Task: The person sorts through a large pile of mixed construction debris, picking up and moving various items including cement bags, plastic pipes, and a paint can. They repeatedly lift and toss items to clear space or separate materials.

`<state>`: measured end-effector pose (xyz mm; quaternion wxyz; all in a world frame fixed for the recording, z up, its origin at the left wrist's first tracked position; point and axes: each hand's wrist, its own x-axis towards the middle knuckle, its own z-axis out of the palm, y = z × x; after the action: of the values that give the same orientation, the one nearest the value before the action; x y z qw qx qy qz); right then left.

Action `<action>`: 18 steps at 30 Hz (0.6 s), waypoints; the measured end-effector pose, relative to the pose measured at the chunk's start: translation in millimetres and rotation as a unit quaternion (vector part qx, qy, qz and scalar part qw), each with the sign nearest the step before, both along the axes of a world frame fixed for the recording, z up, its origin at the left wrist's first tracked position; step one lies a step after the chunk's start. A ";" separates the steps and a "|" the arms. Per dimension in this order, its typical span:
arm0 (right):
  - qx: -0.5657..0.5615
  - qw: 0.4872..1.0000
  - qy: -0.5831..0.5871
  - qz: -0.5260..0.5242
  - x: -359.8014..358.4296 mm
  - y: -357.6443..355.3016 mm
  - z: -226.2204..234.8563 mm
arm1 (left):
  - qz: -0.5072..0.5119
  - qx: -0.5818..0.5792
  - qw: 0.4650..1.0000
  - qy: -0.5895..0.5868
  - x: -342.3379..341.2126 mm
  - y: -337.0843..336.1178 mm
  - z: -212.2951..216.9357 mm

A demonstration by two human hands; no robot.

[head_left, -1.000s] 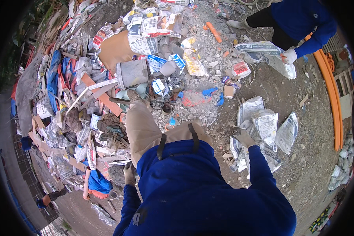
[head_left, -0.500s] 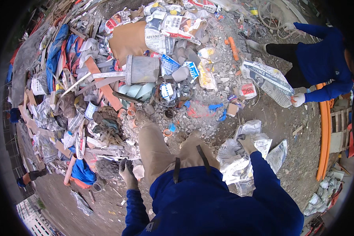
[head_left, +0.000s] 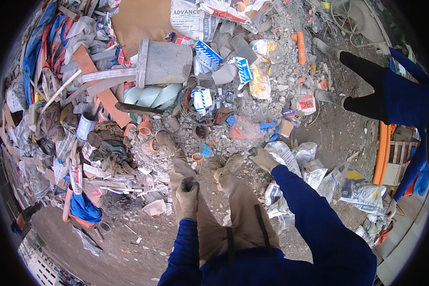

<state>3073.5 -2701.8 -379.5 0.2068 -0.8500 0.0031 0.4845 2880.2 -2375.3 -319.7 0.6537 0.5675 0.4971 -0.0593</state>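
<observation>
My left hand [head_left: 188,196], in a pale glove with dark fingertips, is raised before my left thigh. Its fingers are curled in and nothing shows in them. Ahead of my right knee, my right hand [head_left: 264,160] reaches forward, fingertips slightly apart. No held object is visible there. Just right of that hand lies a crumpled white and grey cement bag [head_left: 283,156]; whether the glove touches it I cannot tell. More crumpled bags [head_left: 314,176] spread to its right. Between my boots and the rubble sit a small blue cup [head_left: 205,150] and an orange pipe piece [head_left: 197,156].
A rubble heap spreads ahead and left, with a grey bucket [head_left: 162,64] on its side, a wooden plank [head_left: 105,86] and a tin can [head_left: 86,126]. At right stands a co-worker [head_left: 405,97], one hand beside a cement bag [head_left: 363,193]. Orange pipes [head_left: 382,152] lie beyond.
My left hand has risen and moved right, in front of my thigh. My right hand has moved forward and left, off the bag pile. The co-worker's bag has come down beside the pile.
</observation>
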 end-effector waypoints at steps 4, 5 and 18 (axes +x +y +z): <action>0.013 0.993 -0.111 0.047 56.1 104.3 -99.3 | -0.144 0.030 0.989 0.030 20.2 2.6 -77.2; 0.014 0.990 -0.139 0.020 68.1 132.9 -119.0 | -0.174 0.034 0.984 0.030 26.4 3.7 -93.1; -0.124 0.959 -0.255 -0.022 175.5 321.6 -283.9 | -0.007 -0.313 0.948 0.053 79.5 55.0 -147.3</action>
<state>3249.0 -2380.3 -663.3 0.1046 -0.9640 0.0291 0.2428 2959.6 -2320.3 -467.0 0.7708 0.3344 0.4832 -0.2461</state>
